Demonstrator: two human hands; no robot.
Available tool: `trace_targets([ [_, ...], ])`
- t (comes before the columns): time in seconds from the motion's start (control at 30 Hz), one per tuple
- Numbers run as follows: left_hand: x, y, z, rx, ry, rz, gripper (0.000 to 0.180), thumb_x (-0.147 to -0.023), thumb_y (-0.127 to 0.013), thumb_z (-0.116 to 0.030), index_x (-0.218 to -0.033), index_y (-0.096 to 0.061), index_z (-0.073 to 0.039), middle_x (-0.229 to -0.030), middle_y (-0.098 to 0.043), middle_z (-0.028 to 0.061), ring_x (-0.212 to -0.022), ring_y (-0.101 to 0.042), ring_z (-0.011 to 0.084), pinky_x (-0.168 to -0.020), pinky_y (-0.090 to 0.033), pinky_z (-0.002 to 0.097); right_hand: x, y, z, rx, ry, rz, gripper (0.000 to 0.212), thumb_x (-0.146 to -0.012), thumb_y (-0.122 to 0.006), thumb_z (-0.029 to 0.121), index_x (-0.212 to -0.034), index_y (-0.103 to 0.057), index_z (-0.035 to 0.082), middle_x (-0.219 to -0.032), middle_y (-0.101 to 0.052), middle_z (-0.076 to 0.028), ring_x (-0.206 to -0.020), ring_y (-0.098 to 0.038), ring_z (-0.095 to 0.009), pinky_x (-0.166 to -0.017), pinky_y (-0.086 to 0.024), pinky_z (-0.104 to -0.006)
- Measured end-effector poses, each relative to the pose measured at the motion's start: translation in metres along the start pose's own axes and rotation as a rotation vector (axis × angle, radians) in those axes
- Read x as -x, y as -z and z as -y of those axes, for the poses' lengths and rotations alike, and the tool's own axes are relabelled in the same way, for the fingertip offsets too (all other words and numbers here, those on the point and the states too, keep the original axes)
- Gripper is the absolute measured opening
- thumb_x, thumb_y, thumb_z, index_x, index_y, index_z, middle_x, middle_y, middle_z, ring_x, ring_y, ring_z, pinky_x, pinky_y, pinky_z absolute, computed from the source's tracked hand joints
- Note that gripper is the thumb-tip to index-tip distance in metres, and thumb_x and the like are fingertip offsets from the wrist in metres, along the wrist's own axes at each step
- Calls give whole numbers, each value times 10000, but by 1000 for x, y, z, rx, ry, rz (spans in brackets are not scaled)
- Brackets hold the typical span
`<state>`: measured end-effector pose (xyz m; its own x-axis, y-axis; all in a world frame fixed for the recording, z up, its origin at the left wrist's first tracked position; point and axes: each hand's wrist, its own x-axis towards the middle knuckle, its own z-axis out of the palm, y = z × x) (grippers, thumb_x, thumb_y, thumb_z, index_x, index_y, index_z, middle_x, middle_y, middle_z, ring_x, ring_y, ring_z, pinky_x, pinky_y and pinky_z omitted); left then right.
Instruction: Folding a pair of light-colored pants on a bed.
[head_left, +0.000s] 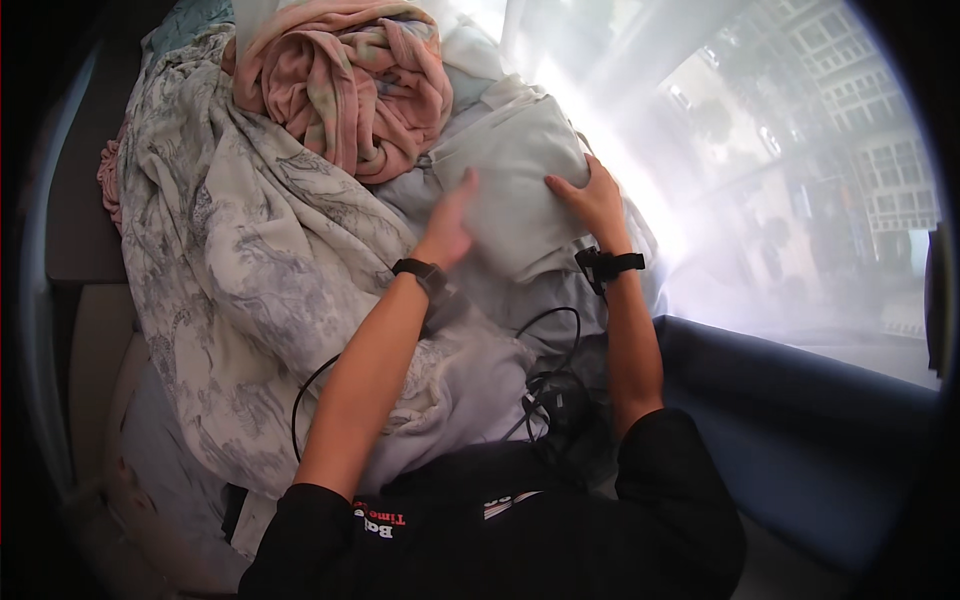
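Note:
A folded pale grey-green cloth [515, 180] lies in front of me, roughly square, its near edge blurred. My right hand [598, 205] grips its right edge, with the thumb on the top face and the fingertips at the far side. At its left edge is my left hand [452, 222], smeared by motion. The left thumb points up along the cloth, while the other fingers are hidden or blurred, so their grip cannot be made out. Dark bands circle both wrists, and the right one carries a small black device [597, 265].
A rolled pink patterned blanket [345, 90] sits at the far side. A rumpled white and grey printed quilt [250, 250] spreads over the left. Black cables [550, 385] run near my body. Sheer curtains [730, 220] and a dark blue padded edge [780, 400] stand at the right.

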<state>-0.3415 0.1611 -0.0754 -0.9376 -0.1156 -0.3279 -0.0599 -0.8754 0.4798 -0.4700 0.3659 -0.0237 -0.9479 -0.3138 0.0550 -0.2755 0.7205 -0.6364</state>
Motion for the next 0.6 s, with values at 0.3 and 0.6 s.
trace_targets([
  [0.3, -6, -14, -3, 15, 70, -25, 575, -1025, -636, -521, -1387, -579, -78, -1321, -665, 71, -1195, -645, 230, -1039, -520, 426, -10, 33, 34, 49, 60, -34, 704, -869, -774, 476, -1368, -616, 5, -1220, -706, -201, -1135, -676, -364, -956, -531, -450],
  [0.6, -18, 27, 18, -480, -98, -291, 703, -972, -692, -580, -1288, -647, 47, -1122, -686, 73, -956, -622, 161, -834, -497, 310, -18, -12, -21, 194, 60, 8, 750, -929, -665, 625, -1415, -608, 57, -1269, -669, -179, -1183, -646, -360, -1002, -502, -443],
])
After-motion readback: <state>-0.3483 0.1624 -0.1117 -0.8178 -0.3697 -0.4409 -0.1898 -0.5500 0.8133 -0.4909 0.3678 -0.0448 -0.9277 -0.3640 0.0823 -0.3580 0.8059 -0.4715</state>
